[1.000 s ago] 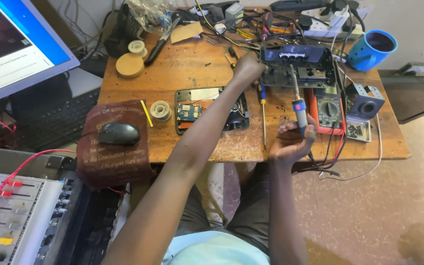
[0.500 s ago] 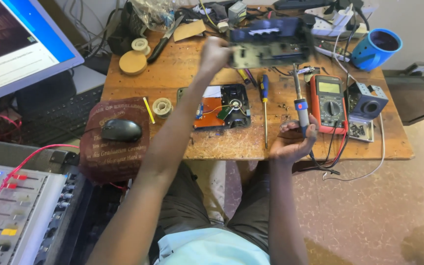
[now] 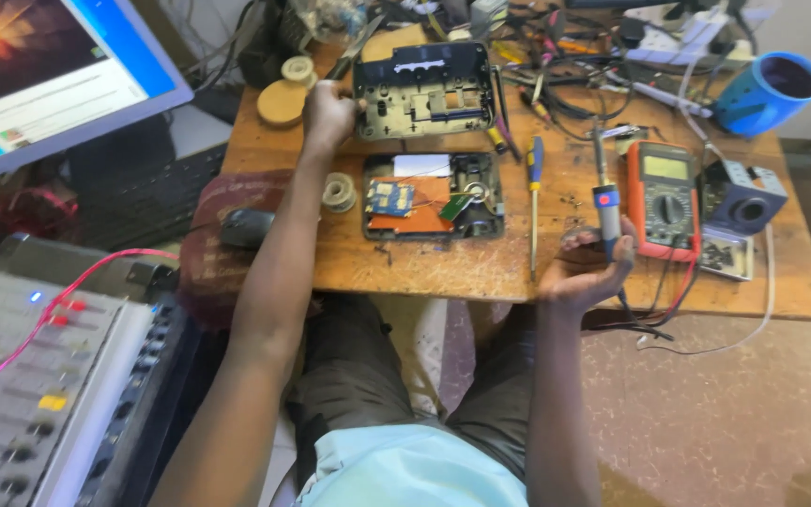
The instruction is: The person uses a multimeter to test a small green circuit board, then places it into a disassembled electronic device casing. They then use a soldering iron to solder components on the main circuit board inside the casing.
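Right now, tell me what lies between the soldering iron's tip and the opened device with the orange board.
One thing: a blue-handled screwdriver lies lengthwise on the table between the soldering iron, held upright in the right hand, and the opened device. Otherwise only bare wood.

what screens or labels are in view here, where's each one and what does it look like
Computer monitor: upper left, tilted; blue screen with an orange picture and a white panel.
Multimeter: right of the soldering iron in the right hand; orange case, small greenish rectangular display.
Mixing console: lower left; small coloured lights.
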